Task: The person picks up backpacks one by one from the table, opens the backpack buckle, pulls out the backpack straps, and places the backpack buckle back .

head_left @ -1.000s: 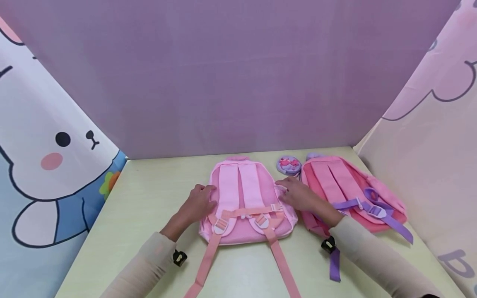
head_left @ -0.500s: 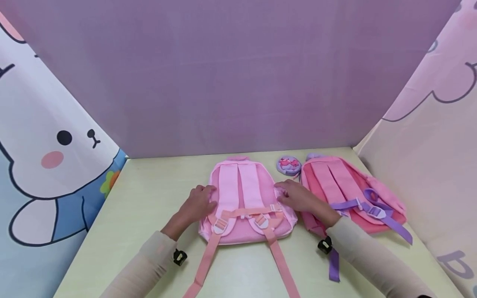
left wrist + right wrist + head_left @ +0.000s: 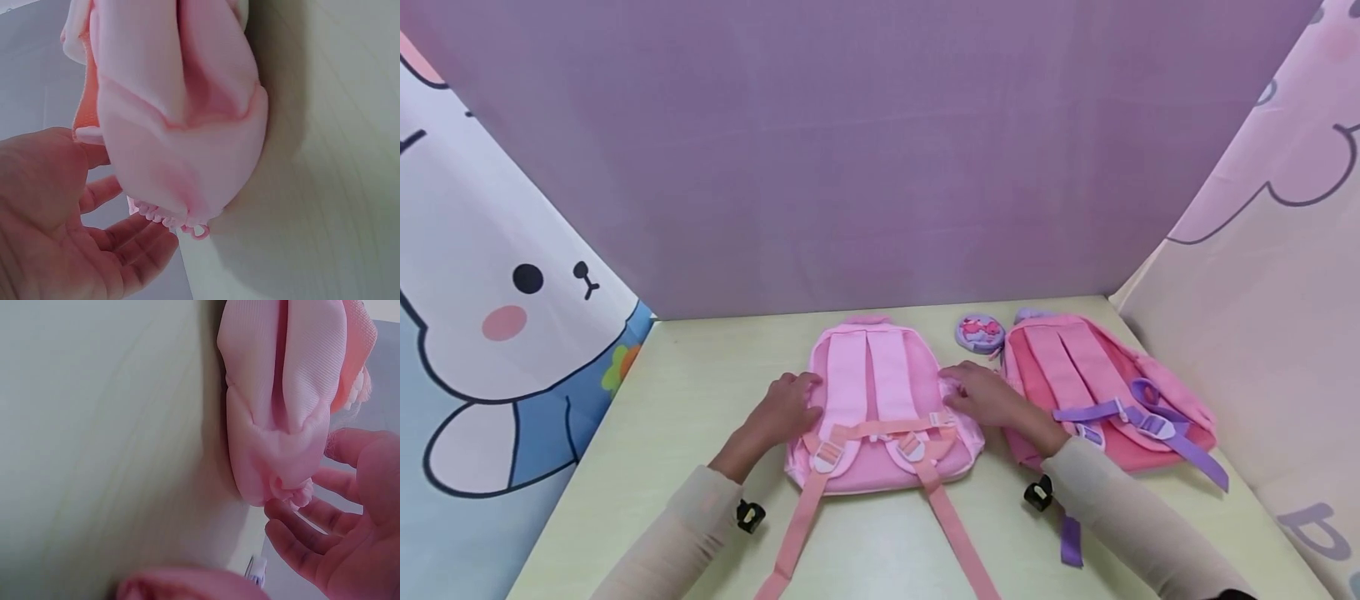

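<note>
A light pink backpack (image 3: 847, 375) lies with its back panel and padded shoulder straps facing up. Its peach webbing straps (image 3: 801, 521) trail toward the front of the table. On its left side my left hand (image 3: 782, 407) holds on, thumb over the upper edge and fingers at the gathered rim of the side pocket (image 3: 169, 181). Opposite, my right hand (image 3: 981, 393) grips the right side, with bent fingertips right at the scrunched pocket rim (image 3: 300, 495). The backpack's front faces the table and is hidden.
Close on the right lies a darker pink backpack (image 3: 1056, 367) with purple straps (image 3: 1198, 458), partly behind my right forearm. A round purple pouch (image 3: 980, 333) sits beside its top. A purple wall (image 3: 880, 167) stands behind the pale table (image 3: 715, 358); printed cloth panels flank it.
Over the last half second the light pink backpack has slid a little to the left, both hands moving along with it. The other backpack and the pouch stay put.
</note>
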### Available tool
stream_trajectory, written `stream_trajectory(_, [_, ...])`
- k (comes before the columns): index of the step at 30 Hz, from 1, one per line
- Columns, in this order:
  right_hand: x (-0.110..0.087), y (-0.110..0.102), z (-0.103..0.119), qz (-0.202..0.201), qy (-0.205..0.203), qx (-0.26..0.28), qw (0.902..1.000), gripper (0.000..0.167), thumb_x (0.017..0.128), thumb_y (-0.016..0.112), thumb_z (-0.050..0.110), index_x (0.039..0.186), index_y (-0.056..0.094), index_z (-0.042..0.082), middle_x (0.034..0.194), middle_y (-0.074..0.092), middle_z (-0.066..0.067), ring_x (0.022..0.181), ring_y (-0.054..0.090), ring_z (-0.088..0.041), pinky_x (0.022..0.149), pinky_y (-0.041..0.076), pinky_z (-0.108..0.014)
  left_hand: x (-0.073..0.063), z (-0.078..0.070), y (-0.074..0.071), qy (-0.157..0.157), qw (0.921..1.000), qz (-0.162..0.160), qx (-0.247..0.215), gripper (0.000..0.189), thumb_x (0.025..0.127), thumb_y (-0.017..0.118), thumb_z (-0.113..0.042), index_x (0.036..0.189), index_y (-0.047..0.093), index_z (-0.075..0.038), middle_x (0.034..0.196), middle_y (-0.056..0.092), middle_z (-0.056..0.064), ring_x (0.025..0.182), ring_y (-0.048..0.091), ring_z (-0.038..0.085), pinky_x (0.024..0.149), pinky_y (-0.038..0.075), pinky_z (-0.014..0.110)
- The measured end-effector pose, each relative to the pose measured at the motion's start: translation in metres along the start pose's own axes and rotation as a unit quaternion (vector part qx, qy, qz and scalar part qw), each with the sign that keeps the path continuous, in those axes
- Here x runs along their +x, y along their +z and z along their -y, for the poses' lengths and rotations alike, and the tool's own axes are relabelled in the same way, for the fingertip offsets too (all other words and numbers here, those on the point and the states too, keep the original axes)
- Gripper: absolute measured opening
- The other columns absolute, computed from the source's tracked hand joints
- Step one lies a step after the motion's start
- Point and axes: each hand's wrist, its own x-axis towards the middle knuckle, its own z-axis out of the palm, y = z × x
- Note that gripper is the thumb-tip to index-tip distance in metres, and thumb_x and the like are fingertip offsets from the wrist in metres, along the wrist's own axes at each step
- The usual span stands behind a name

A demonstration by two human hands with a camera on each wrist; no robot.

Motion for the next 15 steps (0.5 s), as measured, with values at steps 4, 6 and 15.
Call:
stream_trajectory(4, [0.007, 0.006, 0.008, -0.001, -0.012, 0.004, 0.9999, 0.047, 0.095, 0.07, 0.022, 0.137, 0.062, 0.005, 0.12, 0.068, -0.015, 0.096, 0.061, -0.021, 0.085, 0.055, -0.04, -0.003, 0.009, -0.005, -0.015, 0.9999, 0.006, 0.003, 0.052, 0.093, 0.067, -0.021, 0.141, 0.054, -0.007, 0.132, 0.053, 0.027, 0.117, 0.054, 0.042, 0.089, 0.055, 0.058])
stream_trajectory(6, [0.01, 0.009, 0.012, -0.002, -0.02, 0.009, 0.9998, 0.046, 0.094, 0.07, 0.021, 0.137, 0.062, 0.004, 0.118, 0.068, -0.015, 0.096, 0.061, -0.02, 0.084, 0.055, -0.039, -0.004, 0.014, -0.007, -0.021, 0.9997, 0.009, 0.012, 0.052, 0.093, 0.067, -0.021, 0.141, 0.054, -0.006, 0.132, 0.053, 0.028, 0.116, 0.054, 0.041, 0.089, 0.056, 0.057])
stream_trajectory(15, [0.028, 0.022, 0.034, 0.0, -0.024, 0.027, 0.9993, 0.045, 0.094, 0.071, 0.02, 0.136, 0.063, 0.006, 0.116, 0.068, -0.014, 0.1, 0.061, -0.022, 0.086, 0.055, -0.039, -0.007, 0.035, -0.022, -0.039, 0.9989, 0.012, 0.024, 0.052, 0.092, 0.066, -0.016, 0.141, 0.053, -0.003, 0.129, 0.055, 0.029, 0.112, 0.055, 0.04, 0.088, 0.056, 0.055])
